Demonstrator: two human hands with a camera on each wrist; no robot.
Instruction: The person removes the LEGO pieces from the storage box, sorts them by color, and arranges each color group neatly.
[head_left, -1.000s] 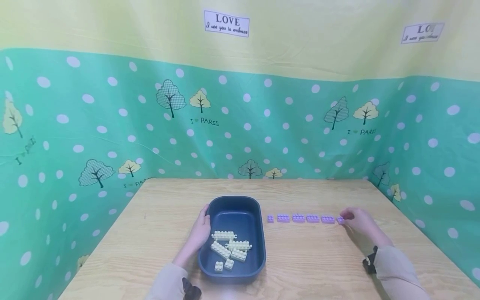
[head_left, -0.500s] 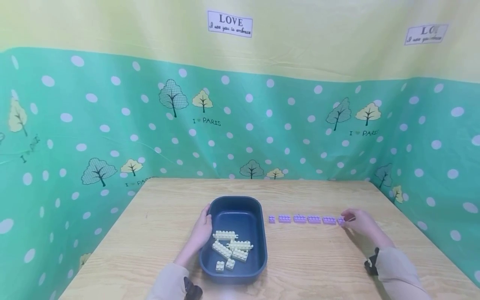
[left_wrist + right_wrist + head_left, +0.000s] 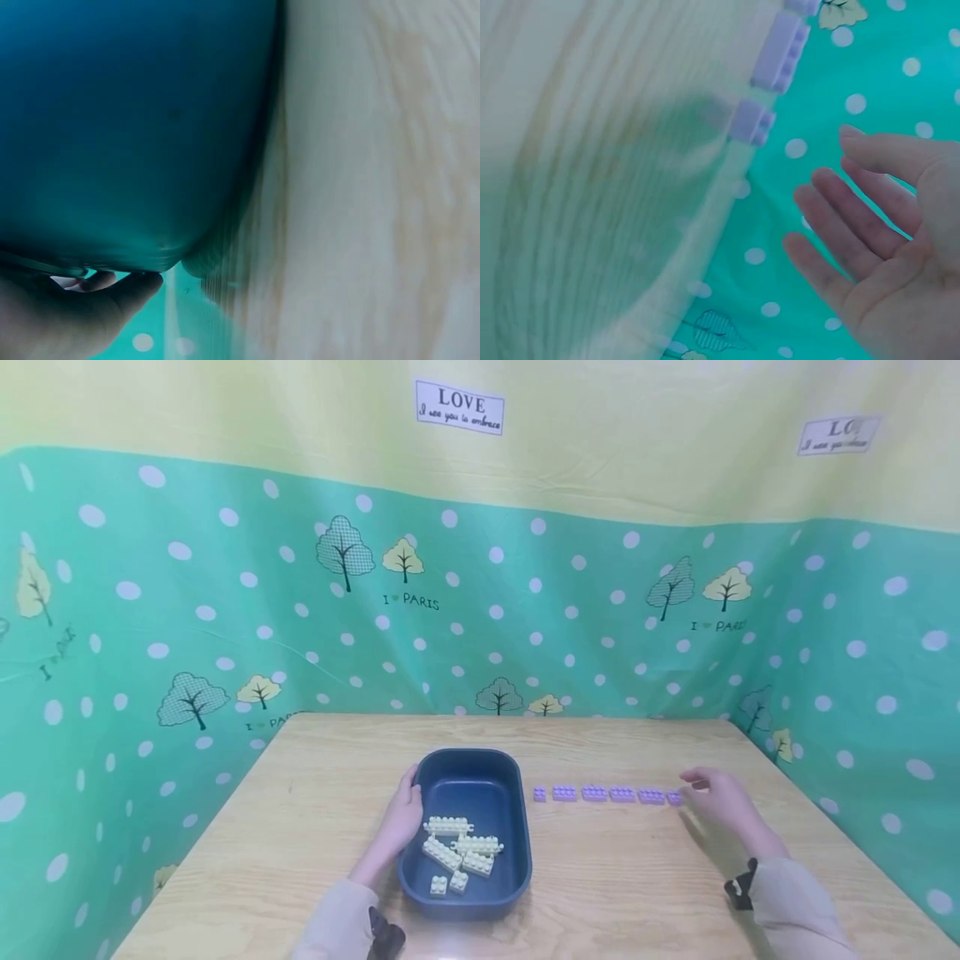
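A dark blue rectangular box [image 3: 463,903] stands in front of me with several cream building bricks [image 3: 442,853] lying in its near half. My left hand [image 3: 402,810] holds the box by its left side; in the left wrist view its fingers [image 3: 135,291] lie against the outer wall, and the thumb is hidden there. Right of the box runs a row of purple building bricks [image 3: 594,793]. My right hand [image 3: 723,797] is just right of the last, small purple brick [image 3: 751,122], apart from it, with fingers loosely bent and nothing between them.
The wooden table [image 3: 600,877] is bordered by a green dotted curtain [image 3: 450,635] behind and at both sides. The row of purple bricks lies between the box and my right hand. Dark wristbands [image 3: 740,887] sit at my sleeves.
My right hand has let go of the small purple brick at the row's right end and drawn slightly back. The left hand stays at the box.
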